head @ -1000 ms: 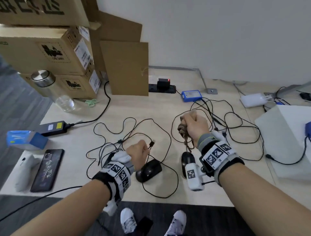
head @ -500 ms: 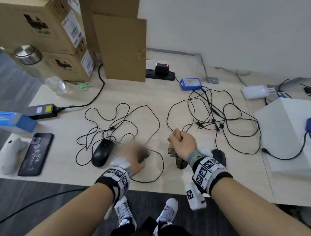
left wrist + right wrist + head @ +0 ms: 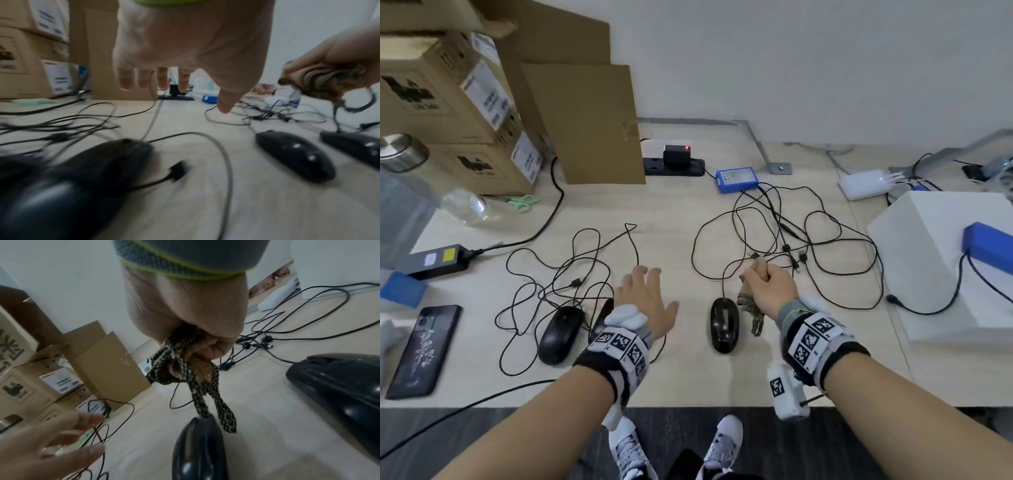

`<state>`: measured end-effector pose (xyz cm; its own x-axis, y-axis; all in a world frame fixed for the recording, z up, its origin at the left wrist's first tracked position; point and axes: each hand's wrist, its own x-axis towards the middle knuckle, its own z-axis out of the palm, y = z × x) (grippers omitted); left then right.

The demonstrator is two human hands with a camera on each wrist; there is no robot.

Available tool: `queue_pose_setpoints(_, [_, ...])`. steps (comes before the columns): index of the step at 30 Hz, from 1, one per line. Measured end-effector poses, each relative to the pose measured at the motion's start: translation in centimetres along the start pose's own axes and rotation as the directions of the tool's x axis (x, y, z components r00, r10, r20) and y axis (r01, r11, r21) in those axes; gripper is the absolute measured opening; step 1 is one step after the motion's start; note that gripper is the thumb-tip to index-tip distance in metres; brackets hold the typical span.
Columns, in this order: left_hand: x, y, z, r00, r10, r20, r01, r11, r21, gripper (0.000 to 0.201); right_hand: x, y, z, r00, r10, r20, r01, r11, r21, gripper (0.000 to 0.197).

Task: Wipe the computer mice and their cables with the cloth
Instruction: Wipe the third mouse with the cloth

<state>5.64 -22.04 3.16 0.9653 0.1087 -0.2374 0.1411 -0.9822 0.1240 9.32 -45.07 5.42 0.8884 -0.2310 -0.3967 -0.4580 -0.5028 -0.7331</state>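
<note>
Black wired mice lie on the wooden table (image 3: 671, 377): one mouse at the left (image 3: 560, 334), a second mouse (image 3: 603, 317) half hidden by my left wrist, and a third mouse (image 3: 724, 323) in the middle. The right wrist view shows a further mouse (image 3: 339, 386) beside that one. Their cables (image 3: 571, 267) lie in loose tangles. My left hand (image 3: 647, 284) hovers open, fingers spread, holding nothing. My right hand (image 3: 760, 274) grips a bunched brown patterned cloth (image 3: 748, 308) just right of the middle mouse; its ends hang down to the mouse (image 3: 199, 451).
Cardboard boxes (image 3: 448, 102) stand at the back left, with a bottle (image 3: 410, 164), green scissors (image 3: 522, 202), a power adapter (image 3: 431, 262) and a phone (image 3: 424, 353). At the back are a power strip (image 3: 674, 164) and blue box (image 3: 738, 178). A white box (image 3: 945, 267) stands right.
My left hand has let go of the mouse it was on and now hovers open further forward. My right hand has lifted slightly forward, still gripping the cloth.
</note>
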Motion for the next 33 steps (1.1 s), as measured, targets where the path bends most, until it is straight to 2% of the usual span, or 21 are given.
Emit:
queue_pose_setpoints(2, [0.1, 2.7, 0.4, 0.997, 0.019, 0.081, 0.0, 0.974, -0.229, 0.075, 0.3, 0.3, -0.7, 1.0, 0.013, 0.016, -0.013, 1.0, 0.022, 0.029])
queue_pose_setpoints(4, [0.0, 5.8, 1.8, 0.979, -0.021, 0.202, 0.092, 0.933, -0.349, 0.084, 0.6, 1.0, -1.8, 0.999, 0.013, 0.034, -0.015, 0.999, 0.045, 0.028])
queue_pose_setpoints(6, [-0.3, 7.9, 3.3, 0.963, -0.056, 0.265, 0.144, 0.934, -0.326, 0.096, 0.8, 1.9, -2.6, 0.997, 0.003, 0.078, -0.012, 0.993, 0.113, 0.023])
queue_pose_setpoints(10, [-1.3, 10.2, 5.9, 0.951, -0.159, 0.266, 0.22, 0.95, -0.22, 0.105, 0.4, 2.6, -4.3, 0.985, -0.039, 0.167, 0.006, 0.98, 0.198, 0.02])
queue_pose_setpoints(14, [-1.9, 11.6, 6.8, 0.954, -0.185, 0.234, 0.218, 0.968, -0.124, 0.088, 0.5, 3.5, -5.2, 0.977, -0.021, 0.214, -0.049, 0.947, 0.317, 0.022])
queue_pose_setpoints(16, [-1.7, 11.9, 6.6, 0.95, -0.184, 0.254, 0.225, 0.963, -0.146, 0.074, 0.6, 3.8, -5.0, 0.974, 0.004, 0.228, -0.086, 0.932, 0.352, 0.024])
queue_pose_setpoints(18, [-1.2, 11.4, 5.7, 0.937, -0.224, 0.27, 0.291, 0.926, -0.24, 0.068, 0.7, 3.7, -4.6, 0.972, 0.034, 0.234, -0.128, 0.906, 0.403, 0.027])
queue_pose_setpoints(20, [-0.6, 10.3, 4.4, 0.927, -0.252, 0.277, 0.353, 0.838, -0.416, 0.067, 0.7, 3.5, -4.4, 0.968, 0.078, 0.236, -0.18, 0.875, 0.45, 0.028])
queue_pose_setpoints(22, [0.0, 9.1, 2.6, 0.928, -0.282, 0.245, 0.373, 0.713, -0.593, 0.066, 0.9, 2.9, -4.2, 0.957, 0.152, 0.246, -0.26, 0.826, 0.5, 0.024])
queue_pose_setpoints(23, [0.3, 8.5, 1.5, 0.928, -0.305, 0.214, 0.365, 0.628, -0.687, 0.067, 0.9, 2.5, -4.1, 0.95, 0.183, 0.252, -0.292, 0.801, 0.522, 0.022])
queue_pose_setpoints(25, [0.6, 7.8, -0.8, 0.926, -0.333, 0.178, 0.31, 0.401, -0.862, 0.066, 1.2, 1.8, -3.8, 0.944, 0.2, 0.264, -0.318, 0.772, 0.551, 0.02])
queue_pose_setpoints(27, [0.7, 7.5, -3.1, 0.932, -0.308, 0.192, 0.259, 0.194, -0.946, 0.059, 1.4, 1.0, -3.6, 0.947, 0.163, 0.276, -0.298, 0.767, 0.568, 0.022])
queue_pose_setpoints(29, [0.7, 7.0, -5.1, 0.947, -0.263, 0.184, 0.218, 0.106, -0.97, 0.055, 1.2, -0.3, -3.4, 0.953, 0.12, 0.279, -0.266, 0.772, 0.577, 0.02])
queue_pose_setpoints(33, [0.5, 6.2, -7.2, 0.976, -0.136, 0.171, 0.176, 0.024, -0.984, 0.059, 1.1, -3.3, -3.4, 0.97, 0.033, 0.242, -0.173, 0.793, 0.585, 0.016])
